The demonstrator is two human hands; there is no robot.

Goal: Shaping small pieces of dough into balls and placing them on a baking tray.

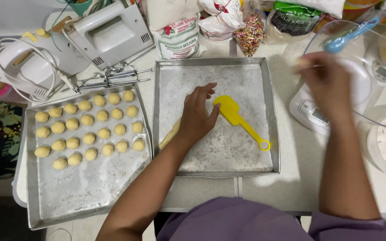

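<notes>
Nearest the camera a purple sleeve (246, 221) fills the lower edge, and two bare forearms reach out from it over a pale, smooth tabletop (291, 178). To the left lies a square metal tray (90, 187), dull and dusted with flour, bearing four rows of small, round, pale yellow dough balls (88, 127) in its far half. Beside it, in the middle, sits a second floured metal tray (228, 165). The left hand (197, 116) rests palm down on this tray, fingers loosely spread, pressing on a long pale roll of dough (169, 136) whose end shows beneath the wrist. A yellow plastic spatula (237, 118) with a flat blade and a ringed handle lies just beside that hand, its blade touching or almost touching the thumb. The right hand (325, 78), blurred, is raised well apart from the left, over a white kitchen scale (311, 111) and the rim of a clear plastic bowl (380, 116); whether it grips anything I cannot tell. Farther back stand a white hand mixer (108, 31) with loose metal beaters (108, 78), a bag of flour (175, 33) and a packet of coloured sprinkles (248, 35).
</notes>
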